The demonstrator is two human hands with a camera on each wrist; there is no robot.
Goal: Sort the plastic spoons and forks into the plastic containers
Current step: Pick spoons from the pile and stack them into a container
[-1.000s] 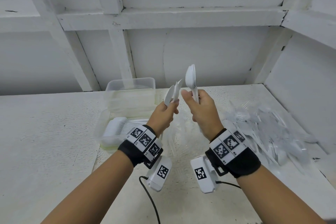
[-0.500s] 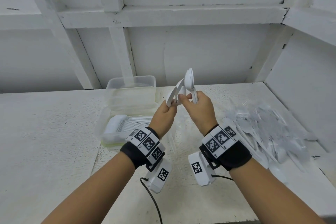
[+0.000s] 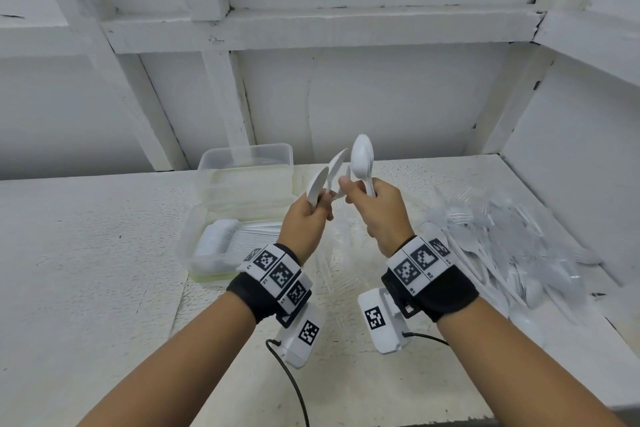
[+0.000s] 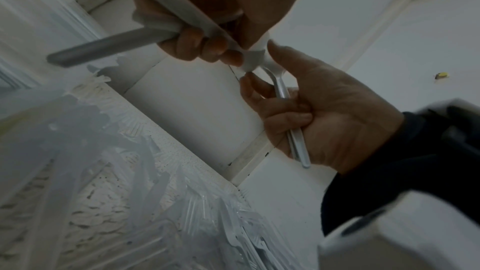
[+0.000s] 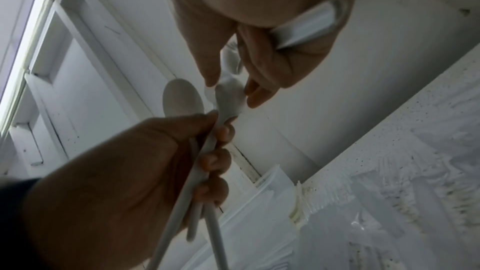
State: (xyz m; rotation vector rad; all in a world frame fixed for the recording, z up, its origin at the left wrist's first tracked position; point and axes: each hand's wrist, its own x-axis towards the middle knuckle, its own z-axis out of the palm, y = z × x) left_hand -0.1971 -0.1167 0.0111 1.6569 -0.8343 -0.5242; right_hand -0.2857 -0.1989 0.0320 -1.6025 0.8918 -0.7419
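Both hands are raised above the table. My left hand (image 3: 320,208) grips a fan of white plastic spoons (image 3: 317,187) by their handles, bowls up. My right hand (image 3: 346,189) holds a few more white spoons (image 3: 362,156) against its palm. In the right wrist view its thumb and a fingertip also pinch the bowl of one spoon (image 5: 230,95) in the left hand's fan. An open clear container (image 3: 188,232) at the left holds a neat stack of white spoons (image 3: 225,246).
A stack of empty clear containers (image 3: 246,177) stands behind the open one, by the back wall. A big loose pile of white and clear cutlery (image 3: 519,246) covers the right side of the table. Clear forks (image 4: 130,192) lie below the hands. Walls close the back and right.
The two hands have come together. My right hand has moved left, and its thumb and fingertip now pinch a spoon held in the left hand.
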